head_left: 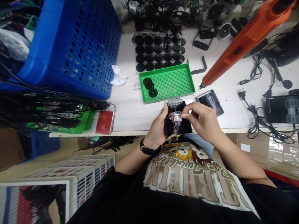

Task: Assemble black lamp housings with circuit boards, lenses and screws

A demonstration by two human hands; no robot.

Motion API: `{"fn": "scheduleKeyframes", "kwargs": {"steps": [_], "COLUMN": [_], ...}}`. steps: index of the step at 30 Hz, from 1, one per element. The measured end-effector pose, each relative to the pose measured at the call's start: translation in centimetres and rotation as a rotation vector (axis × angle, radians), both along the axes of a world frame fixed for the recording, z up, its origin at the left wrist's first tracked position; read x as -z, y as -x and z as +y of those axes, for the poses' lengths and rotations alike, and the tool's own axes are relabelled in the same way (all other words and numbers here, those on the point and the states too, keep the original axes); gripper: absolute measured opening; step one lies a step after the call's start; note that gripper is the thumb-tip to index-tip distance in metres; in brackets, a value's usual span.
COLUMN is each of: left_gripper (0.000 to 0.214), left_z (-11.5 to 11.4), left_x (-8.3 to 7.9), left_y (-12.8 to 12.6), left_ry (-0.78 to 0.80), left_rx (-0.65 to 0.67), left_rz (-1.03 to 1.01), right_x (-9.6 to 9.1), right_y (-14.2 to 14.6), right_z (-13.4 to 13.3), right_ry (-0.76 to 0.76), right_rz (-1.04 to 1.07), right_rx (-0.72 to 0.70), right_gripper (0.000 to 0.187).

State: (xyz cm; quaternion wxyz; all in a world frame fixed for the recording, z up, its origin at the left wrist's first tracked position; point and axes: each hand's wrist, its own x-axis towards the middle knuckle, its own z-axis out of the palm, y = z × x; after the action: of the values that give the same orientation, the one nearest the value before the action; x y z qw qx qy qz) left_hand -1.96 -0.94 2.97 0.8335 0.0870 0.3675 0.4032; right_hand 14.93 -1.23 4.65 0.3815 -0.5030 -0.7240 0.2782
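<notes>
My left hand [159, 126] is wrapped around the left side of a black lamp-like housing [187, 128], held at the table's front edge. Inside the housing sits a small whitish round part [177, 119] with thin red and black wires [174, 124]. My right hand [202, 119] pinches at the right rim of that part; what exactly lies between the fingertips is too small to make out. A clear, faceted round lens [175, 102] shows at the housing's far end. Below it, a small circuit board [172, 137] hangs near my left wrist.
Beyond the housing stands a green tray [168, 99] with black discs and small screws. An orange electric screwdriver [233, 59] hangs at the right, above a black case [211, 101]. A blue basket [93, 46] and a red-covered box [104, 122] are left. Corded units [283, 109] lie far right.
</notes>
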Motion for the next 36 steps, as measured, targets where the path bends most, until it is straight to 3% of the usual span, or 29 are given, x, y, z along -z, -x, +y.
{"fn": "scheduleKeyframes", "kwargs": {"steps": [6,9,10,14,17,22,26,36], "left_gripper": [0.048,0.049,0.051,0.063,0.071,0.074,0.073,0.076], "left_z": [-0.3,-0.5,-0.6,-1.2,-1.7,-2.3,-2.5,-3.0], "left_x": [0.0,-0.4,-0.5,-0.5,-0.1,1.1,1.7,0.3], "left_y": [0.1,0.3,0.3,0.5,0.4,0.7,1.0,0.7], "left_ry": [-0.198,-0.227,-0.234,-0.259,-0.331,-0.557,-0.644,-0.474], "left_rx": [-0.020,-0.011,-0.013,-0.045,-0.044,-0.063,-0.066,-0.094], "left_rz": [0.128,0.178,0.193,0.271,0.324,0.408,0.426,0.347], "right_x": [-0.1,0.4,0.7,1.6,1.7,1.2,1.0,1.5], "right_y": [-0.2,-0.4,-0.4,0.5,1.8,2.7,2.6,2.7], "right_z": [-0.1,-0.4,-0.5,-1.6,-2.5,-3.3,-3.5,-4.1], "right_ry": [0.010,0.081,0.133,0.534,0.753,0.625,0.528,0.531], "right_rz": [-0.005,0.135,0.244,0.740,0.860,0.776,0.696,0.678], "right_rx": [-0.062,-0.050,-0.022,0.033,-0.021,-0.011,-0.025,-0.010], "right_gripper": [0.014,0.009,0.007,0.044,0.052,0.057,0.058,0.060]}}
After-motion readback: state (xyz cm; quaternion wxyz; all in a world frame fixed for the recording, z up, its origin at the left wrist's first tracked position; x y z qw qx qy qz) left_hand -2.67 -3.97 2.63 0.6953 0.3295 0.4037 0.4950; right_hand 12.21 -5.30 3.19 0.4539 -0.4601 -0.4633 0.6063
